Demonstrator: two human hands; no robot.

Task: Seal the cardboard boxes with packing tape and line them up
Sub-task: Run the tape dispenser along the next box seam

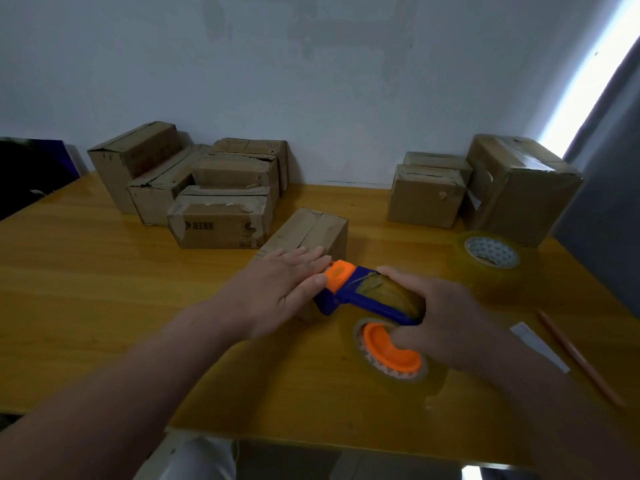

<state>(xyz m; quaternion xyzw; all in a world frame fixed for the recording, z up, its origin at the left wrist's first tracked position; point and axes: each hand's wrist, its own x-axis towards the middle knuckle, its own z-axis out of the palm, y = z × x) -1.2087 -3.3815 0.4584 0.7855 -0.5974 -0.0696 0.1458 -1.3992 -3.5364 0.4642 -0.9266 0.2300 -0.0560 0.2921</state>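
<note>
The box (311,230) being sealed lies near the middle of the table (104,289), long side running away from the person. A seam runs along its top; whether tape already covers that seam is hard to tell. Its near end is hidden under the left hand (277,289) and the tape dispenser (349,289).

The left hand lies flat on the box with its fingers straight and close together. The right hand (446,320) is curled around the blue body of the tape dispenser, whose orange front end sits at the box just beside the left fingertips. The hand covers the handle and part of the dispenser's tape roll (372,329), with its orange hub. The blade cannot be seen.

A spare roll (491,258) of clear tape lies flat to the right. Nearer the right edge lie a paper slip (536,344) and a thin orange stick (581,362); what the stick is cannot be made out.

Against the wall (311,81), a crowded pile of boxes (221,223) stands on the left, partly hiding one another; print on the front one is too blurred to read. On the right, smaller boxes (426,199) stand beside a large box (519,188) with shiny tape on top.

A dark shape (31,171) is cut off at the left edge.
</note>
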